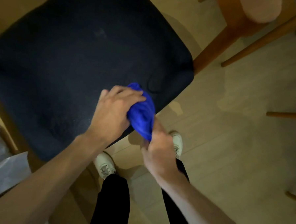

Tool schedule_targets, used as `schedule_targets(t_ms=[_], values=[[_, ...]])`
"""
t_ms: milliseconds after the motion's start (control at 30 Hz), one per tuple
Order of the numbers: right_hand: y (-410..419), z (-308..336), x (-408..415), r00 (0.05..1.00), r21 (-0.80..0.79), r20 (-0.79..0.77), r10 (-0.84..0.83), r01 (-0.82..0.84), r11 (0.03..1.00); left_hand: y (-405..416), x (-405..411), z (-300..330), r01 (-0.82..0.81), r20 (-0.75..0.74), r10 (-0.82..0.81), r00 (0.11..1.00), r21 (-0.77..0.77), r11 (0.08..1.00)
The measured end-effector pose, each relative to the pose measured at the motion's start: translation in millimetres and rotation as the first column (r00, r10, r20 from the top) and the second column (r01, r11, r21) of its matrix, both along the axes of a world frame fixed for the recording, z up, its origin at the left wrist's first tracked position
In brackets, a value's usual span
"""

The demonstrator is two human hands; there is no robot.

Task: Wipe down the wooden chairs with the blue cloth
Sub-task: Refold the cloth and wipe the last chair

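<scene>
Both hands grasp the bunched blue cloth [141,112] over the dark chair seat's [72,64] near edge: left hand [114,110] on top, right hand [160,149] pinching its lower end.

Both hands hold a bunched blue cloth [142,112] over the near right edge of a dark seat [69,64]. The left hand [116,110] grips the cloth's upper part, fingers curled over it above the seat. The right hand [158,150] pinches the cloth's lower end, just off the seat's edge. Below stand two white shoes [104,165] and black trouser legs on a pale floor [231,141]. Far right is a wooden chair [233,21] with a pinkish cushion. White plastic [7,167] lies at near left.
</scene>
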State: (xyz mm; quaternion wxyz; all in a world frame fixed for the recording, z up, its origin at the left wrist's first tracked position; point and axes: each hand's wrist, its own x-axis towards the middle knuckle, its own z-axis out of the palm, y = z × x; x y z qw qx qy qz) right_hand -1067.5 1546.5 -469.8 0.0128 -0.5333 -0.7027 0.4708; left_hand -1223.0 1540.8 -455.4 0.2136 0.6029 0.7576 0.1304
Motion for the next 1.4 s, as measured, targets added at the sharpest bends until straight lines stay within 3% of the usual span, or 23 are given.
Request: schedule_targets(t_ms=[100,200,333,467,700,833,1000,1133,1300,1367,1400], values=[[-12,7,4,0.991,-0.068,0.007,0.133,-0.132,0.989,-29,-10,7,0.042,-0.065,-0.045,0.997,-0.042,0.998],[23,15,17,0.994,-0.007,0.006,0.109,-0.109,0.994,-12,-13,8,0.096,-0.085,-0.097,0.992,-0.019,0.995],[112,10,30,0.999,0.288,0.048,-0.013,-0.001,0.958,82,5,-2,0.091,0.077,-0.103,0.992,0.149,0.985],[157,-7,30,0.984,0.312,0.142,-0.108,0.059,0.948,143,18,-13,0.065,0.235,-0.104,0.966,0.170,0.983],[45,-10,-5,0.987,0.236,0.078,-0.144,0.122,0.964,42,-10,-13,-0.056,0.263,0.038,0.964,0.062,0.996],[-42,2,-36,0.992,0.091,0.123,-0.006,-0.005,0.996,-55,-43,4,-0.126,0.158,0.141,0.977,-0.098,0.987],[-117,11,-70,0.976,-0.108,0.011,0.215,-0.213,0.971,-131,-57,27,-0.286,-0.060,0.282,0.958,-0.313,0.906],[-76,17,-63,0.913,-0.098,-0.067,0.402,-0.407,0.908,-140,-39,31,-0.481,-0.126,0.468,0.875,-0.345,0.806],[10,15,-98,0.825,0.166,-0.150,0.545,-0.523,0.836,-117,-22,16,-0.749,-0.172,0.745,0.644,0.055,0.660],[20,11,-128,0.731,0.251,-0.147,0.666,-0.624,0.740,-116,-24,6,-0.809,-0.167,0.811,0.560,0.099,0.579],[20,8,-139,0.652,0.301,-0.080,0.754,-0.705,0.642,-120,-21,1,-0.834,-0.177,0.829,0.530,0.069,0.547]])
